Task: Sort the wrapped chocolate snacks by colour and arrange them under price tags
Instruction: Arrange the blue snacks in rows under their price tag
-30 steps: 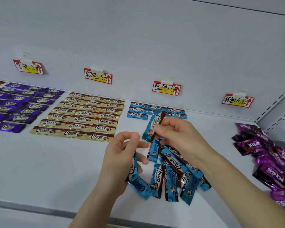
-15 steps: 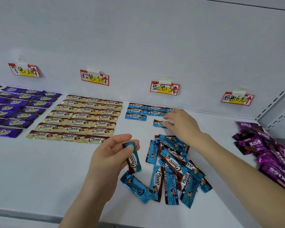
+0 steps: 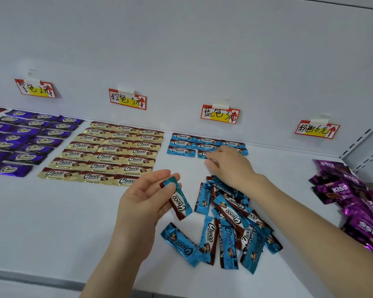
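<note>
R hand [image 3: 228,166] moved fwd — set blue snack [image 3: 202,154] down.

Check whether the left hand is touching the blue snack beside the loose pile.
Touching. The head view shows the left hand pinching the blue snack at its top end between thumb and fingers.

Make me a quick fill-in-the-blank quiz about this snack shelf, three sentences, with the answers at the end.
1. The left hand pinches a single snack printed with the word ___.
2. The right hand touches the sorted rows whose wrappers are ___.
3. The purple pile at the far right reads ___.
Answers: Choco; blue; KISS.
</note>
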